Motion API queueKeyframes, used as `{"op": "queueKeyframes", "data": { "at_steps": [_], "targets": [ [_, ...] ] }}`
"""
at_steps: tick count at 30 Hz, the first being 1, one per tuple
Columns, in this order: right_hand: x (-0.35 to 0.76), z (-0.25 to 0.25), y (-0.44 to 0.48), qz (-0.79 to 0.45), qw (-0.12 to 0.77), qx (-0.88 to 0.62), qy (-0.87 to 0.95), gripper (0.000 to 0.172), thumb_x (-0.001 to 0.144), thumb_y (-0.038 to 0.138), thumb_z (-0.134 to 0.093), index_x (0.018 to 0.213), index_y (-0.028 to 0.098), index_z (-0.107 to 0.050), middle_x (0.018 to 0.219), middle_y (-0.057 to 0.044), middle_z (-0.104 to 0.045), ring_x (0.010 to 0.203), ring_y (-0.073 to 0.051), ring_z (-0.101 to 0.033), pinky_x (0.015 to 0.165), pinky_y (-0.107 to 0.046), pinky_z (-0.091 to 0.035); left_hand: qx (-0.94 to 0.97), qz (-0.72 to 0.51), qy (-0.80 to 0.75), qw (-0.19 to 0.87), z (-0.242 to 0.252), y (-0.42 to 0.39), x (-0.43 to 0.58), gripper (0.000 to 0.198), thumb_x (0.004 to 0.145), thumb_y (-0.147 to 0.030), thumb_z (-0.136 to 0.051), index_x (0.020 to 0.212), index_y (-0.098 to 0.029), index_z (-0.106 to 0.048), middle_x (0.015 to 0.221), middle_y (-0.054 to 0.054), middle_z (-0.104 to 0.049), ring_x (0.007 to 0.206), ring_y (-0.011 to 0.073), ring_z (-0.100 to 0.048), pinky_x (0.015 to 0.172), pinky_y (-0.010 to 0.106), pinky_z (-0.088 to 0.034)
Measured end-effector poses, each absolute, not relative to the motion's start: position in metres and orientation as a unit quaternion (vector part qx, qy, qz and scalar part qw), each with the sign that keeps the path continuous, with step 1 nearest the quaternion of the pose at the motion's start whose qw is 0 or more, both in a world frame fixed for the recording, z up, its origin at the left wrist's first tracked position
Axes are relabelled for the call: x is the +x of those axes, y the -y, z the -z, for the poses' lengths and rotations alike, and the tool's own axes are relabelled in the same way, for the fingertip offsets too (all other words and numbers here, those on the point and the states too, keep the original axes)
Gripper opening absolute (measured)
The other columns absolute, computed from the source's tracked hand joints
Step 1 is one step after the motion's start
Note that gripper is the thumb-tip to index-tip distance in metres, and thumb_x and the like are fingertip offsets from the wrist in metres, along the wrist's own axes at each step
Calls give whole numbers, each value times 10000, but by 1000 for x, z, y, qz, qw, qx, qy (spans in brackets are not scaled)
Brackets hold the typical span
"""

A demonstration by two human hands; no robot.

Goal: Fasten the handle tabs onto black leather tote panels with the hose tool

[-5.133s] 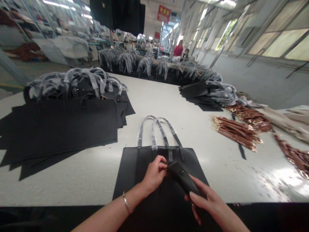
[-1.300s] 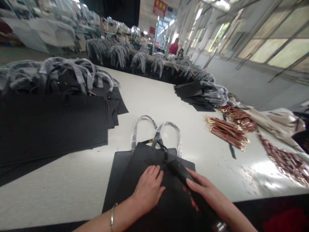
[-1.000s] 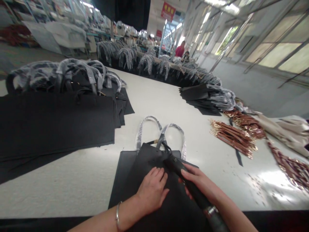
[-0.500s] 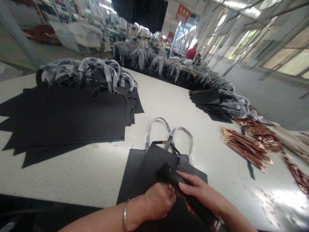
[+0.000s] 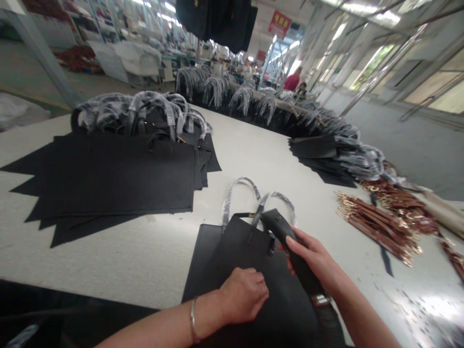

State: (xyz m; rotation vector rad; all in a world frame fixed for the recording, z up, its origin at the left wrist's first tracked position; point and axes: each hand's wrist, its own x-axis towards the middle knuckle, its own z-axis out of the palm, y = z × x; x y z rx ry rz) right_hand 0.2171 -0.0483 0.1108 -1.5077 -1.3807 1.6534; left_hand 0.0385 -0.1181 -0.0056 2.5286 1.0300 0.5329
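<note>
A black tote bag [image 5: 250, 251] lies flat on the table in front of me, its two handles [image 5: 242, 182] wrapped in clear plastic. My right hand [image 5: 308, 249] is wrapped round a black handheld tool [image 5: 302, 270] with a flat head, a silver collar and a ribbed hose-like end. The tool's head is over the base of the right handle; I cannot tell whether it touches. Curled into a fist, my left hand [image 5: 244, 296] rests on the bag's front panel. Its fingertips are hidden, so anything inside stays unseen.
Black bags with wrapped handles are piled on the left [image 5: 123, 174] and back right [image 5: 319, 150]. Brown straps with gold clasps [image 5: 377, 224] lie on the pale table [image 5: 163, 261] to the right. More bags line the far edge. A person [image 5: 292, 81] is in the distance.
The tool in my right hand has moved up and right, from the bag's front panel to the right handle's base. My left fist has stayed low on the bag.
</note>
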Motion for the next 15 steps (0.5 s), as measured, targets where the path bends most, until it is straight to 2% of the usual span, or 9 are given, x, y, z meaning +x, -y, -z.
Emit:
{"op": "queueKeyframes", "data": {
  "at_steps": [4, 6, 8, 11, 13, 15],
  "targets": [
    [229, -102, 69, -646, 176, -559, 488, 690, 807, 516, -634, 1398, 246, -405, 800, 11, -620, 484, -104, -572, 437, -229, -451, 792, -321, -467, 228, 0, 98, 30, 220, 916, -113, -409, 990, -198, -598, 1005, 43, -651, 947, 156, -599, 863, 274, -504],
    [228, -94, 79, -657, 161, -560, 479, 724, 797, 522, -641, 1413, 243, -381, 786, 16, -613, 479, -112, -580, 435, -235, -450, 762, -326, -529, 185, -5, 78, 22, 257, 893, -108, -470, 1125, -173, -560, 1194, 93, -602, 1140, 200, -537, 1005, 351, -446],
    [228, -89, 85, -651, 187, -566, 470, 770, 780, 537, -655, 1422, 235, -358, 794, 15, -613, 490, -119, -580, 445, -248, -461, 763, -267, -573, 134, -11, 54, 15, 397, 835, -215, -637, 1208, -152, -518, 1303, 143, -538, 1255, 276, -461, 1096, 488, -346],
    [237, -95, 91, -616, 257, -587, 457, 878, 732, 593, -684, 1436, 224, -313, 821, 2, -634, 514, -130, -568, 471, -276, -479, 784, -156, -591, 109, -18, 25, 10, 620, 656, -498, -809, 1126, -163, -580, 1192, 143, -585, 1183, 333, -509, 1096, 630, -242],
    [252, -99, 97, -589, 281, -609, 452, 936, 704, 637, -691, 1445, 228, -291, 828, -11, -655, 540, -151, -577, 503, -298, -496, 798, -122, -582, 98, -22, 11, 11, 672, 549, -605, -830, 1019, -165, -636, 1106, 134, -615, 1114, 338, -546, 1093, 642, -220],
    [271, -94, 102, -568, 286, -635, 438, 982, 685, 689, -673, 1454, 224, -277, 840, -35, -677, 578, -180, -600, 544, -323, -514, 810, -97, -570, 94, -27, 1, 14, 633, 524, -610, -840, 925, -149, -672, 1020, 140, -654, 1043, 339, -587, 1085, 609, -252]
  ]
}}
